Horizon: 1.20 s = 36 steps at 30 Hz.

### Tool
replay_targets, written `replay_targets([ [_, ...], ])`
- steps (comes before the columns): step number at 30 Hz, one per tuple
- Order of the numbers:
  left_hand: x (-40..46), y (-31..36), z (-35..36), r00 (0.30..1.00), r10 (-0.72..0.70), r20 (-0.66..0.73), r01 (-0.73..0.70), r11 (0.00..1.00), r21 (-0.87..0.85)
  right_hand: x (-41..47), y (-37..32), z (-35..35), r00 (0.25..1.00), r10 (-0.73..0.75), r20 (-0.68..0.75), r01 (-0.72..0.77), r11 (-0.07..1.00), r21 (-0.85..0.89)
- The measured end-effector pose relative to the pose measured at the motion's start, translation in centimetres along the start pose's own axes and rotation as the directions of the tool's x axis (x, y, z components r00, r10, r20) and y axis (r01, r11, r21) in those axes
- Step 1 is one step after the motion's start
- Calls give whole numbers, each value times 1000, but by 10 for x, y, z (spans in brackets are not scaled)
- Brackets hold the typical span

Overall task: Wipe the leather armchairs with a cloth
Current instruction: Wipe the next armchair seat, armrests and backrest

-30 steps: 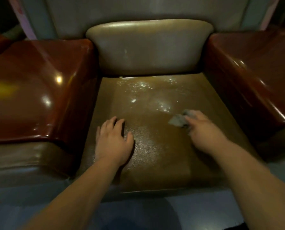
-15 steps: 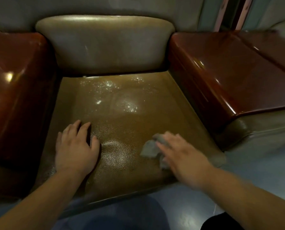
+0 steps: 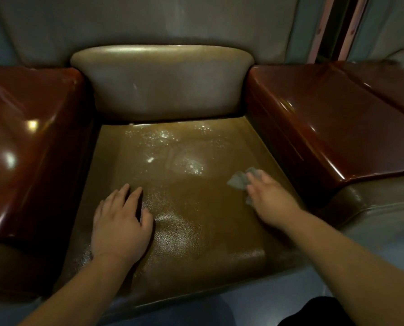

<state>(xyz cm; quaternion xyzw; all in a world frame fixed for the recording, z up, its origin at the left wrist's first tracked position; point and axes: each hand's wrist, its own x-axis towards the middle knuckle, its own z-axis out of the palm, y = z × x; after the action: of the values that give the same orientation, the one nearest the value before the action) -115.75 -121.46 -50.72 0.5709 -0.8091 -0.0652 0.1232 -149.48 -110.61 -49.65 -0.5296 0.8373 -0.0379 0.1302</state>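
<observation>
At the far left, a glossy reddish-brown leather armrest (image 3: 29, 147) caught bright reflections. Beside it, the left hand (image 3: 119, 222) lay flat with straight, spread fingers on the tan pebbled-leather seat cushion (image 3: 186, 231) of the armchair, holding nothing and apparently bracing the person. Behind the seat stood a rounded beige leather back cushion (image 3: 161, 81), and shiny wet-looking specks (image 3: 189, 164) dotted the rear of the seat. Further right, the small crumpled grey cloth (image 3: 239, 180) lay on the seat's right half, under the fingers of the right hand (image 3: 270, 196), which pressed it down with fairly straight fingers; whether the thumb pinched it could not be told through the blur. The cloth looked light, soft and limp, best bunched under the palm, and likely to slide easily on slick leather. At the right stood a second glossy reddish-brown armrest (image 3: 332, 128).
</observation>
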Motion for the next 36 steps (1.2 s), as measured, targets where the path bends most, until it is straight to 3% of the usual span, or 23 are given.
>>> replay_targets([
  [3, 1, -2, 3, 1000, -2, 9, 2, 1000, 6, 46, 17, -18, 961, 278, -17, -273, 953, 134],
  [5, 2, -2, 6, 1000, -10, 14, 9, 1000, 7, 65, -7, -17, 948, 315, -44, -297, 927, 228],
  [6, 2, -2, 8, 1000, -17, 21, 17, 1000, 14, 67, -30, -13, 960, 275, -53, -253, 933, 255],
  [8, 3, -3, 11, 999, -32, 37, 31, 999, 27, 61, -86, 2, 997, 20, -75, -2, 972, 233],
  [10, 5, -5, 13, 998, -39, 45, 38, 999, 33, 43, -133, 22, 951, -305, -60, 310, 941, 137],
  [12, 5, -7, 13, 998, -37, 47, 36, 999, 37, 37, -142, 26, 895, -446, -13, 446, 892, 69],
  [14, 6, -8, 13, 998, -43, 41, 42, 999, 34, 55, -121, 15, 902, -431, -28, 431, 902, -3],
  [15, 6, -8, 15, 998, -47, 38, 46, 999, 28, 69, -106, 7, 933, -356, -48, 355, 934, -40],
  [17, 6, -9, 19, 998, -54, 32, 53, 998, 20, 97, -78, -10, 998, -38, -44, 38, 999, 5],
  [19, 5, -9, 23, 998, -62, 19, 62, 998, 21, 112, -80, -17, 986, 165, -19, -162, 979, 122],
  [20, 5, -9, 24, 998, -69, 12, 68, 997, 23, 112, -96, -12, 992, 124, -31, -120, 985, 121],
  [22, 5, -9, 25, 995, -98, -1, 98, 995, 31, 97, -141, 7, 989, -142, -30, 144, 986, 81],
  [24, 6, -9, 26, 990, -141, -2, 141, 989, 36, 71, -183, 29, 895, -446, -7, 446, 895, 30],
  [26, 8, -8, 25, 983, -184, 5, 184, 983, 22, 61, -195, 36, 807, -588, 50, 589, 808, -22],
  [28, 9, -8, 24, 976, -218, 4, 218, 976, -6, 84, -177, 27, 808, -589, 25, 589, 805, -62],
  [29, 9, -8, 24, 974, -226, 3, 226, 974, -13, 102, -163, 20, 847, -532, 0, 530, 844, -82],
  [31, 9, -8, 25, 976, -219, 11, 219, 976, -17, 133, -135, 2, 953, -302, -3, 302, 952, -55],
  [33, 9, -9, 26, 977, -214, 10, 214, 977, -18, 143, -135, -3, 990, -141, -3, 141, 990, 25],
  [34, 10, -8, 26, 976, -216, 7, 216, 976, -19, 139, -149, 2, 988, -155, -7, 155, 988, 26],
  [36, 11, -8, 26, 975, -224, 8, 224, 974, -21, 114, -191, 20, 937, -348, 4, 348, 937, 4],
])
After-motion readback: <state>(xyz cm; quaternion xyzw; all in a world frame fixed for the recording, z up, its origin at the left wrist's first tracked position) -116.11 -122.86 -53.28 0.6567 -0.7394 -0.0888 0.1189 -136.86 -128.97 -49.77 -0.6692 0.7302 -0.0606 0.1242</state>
